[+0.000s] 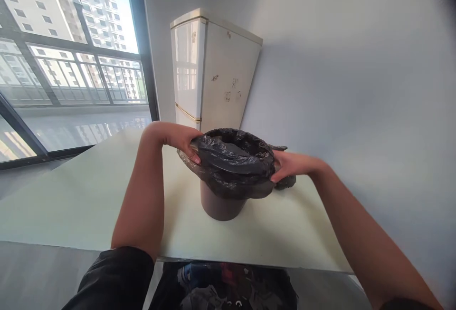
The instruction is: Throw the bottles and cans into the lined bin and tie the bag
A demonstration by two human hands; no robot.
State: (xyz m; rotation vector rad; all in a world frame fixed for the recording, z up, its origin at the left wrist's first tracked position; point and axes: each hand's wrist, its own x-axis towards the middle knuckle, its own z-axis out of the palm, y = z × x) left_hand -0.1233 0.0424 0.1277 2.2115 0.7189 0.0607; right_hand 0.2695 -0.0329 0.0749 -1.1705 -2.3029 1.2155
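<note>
A brownish trash can [221, 206] stands upright on the table in front of me. A black plastic trash bag [233, 177] lines it, with its edge folded down over the rim and hanging round the upper part. My left hand [183, 142] grips the bag at the left side of the rim, thumb outside. On the opposite side, my right hand [285, 163] holds the bag at the rim, its thumb pressed on the outer film. Loose bag film bulges out beyond both hands. Some fingertips of each hand are hidden by the bag.
The pale table [89, 205] runs from the left to the wall on the right, its front edge close to my body. Behind it stands a white refrigerator [228, 72] with worn marks. Large glass windows [81, 77] are on the left.
</note>
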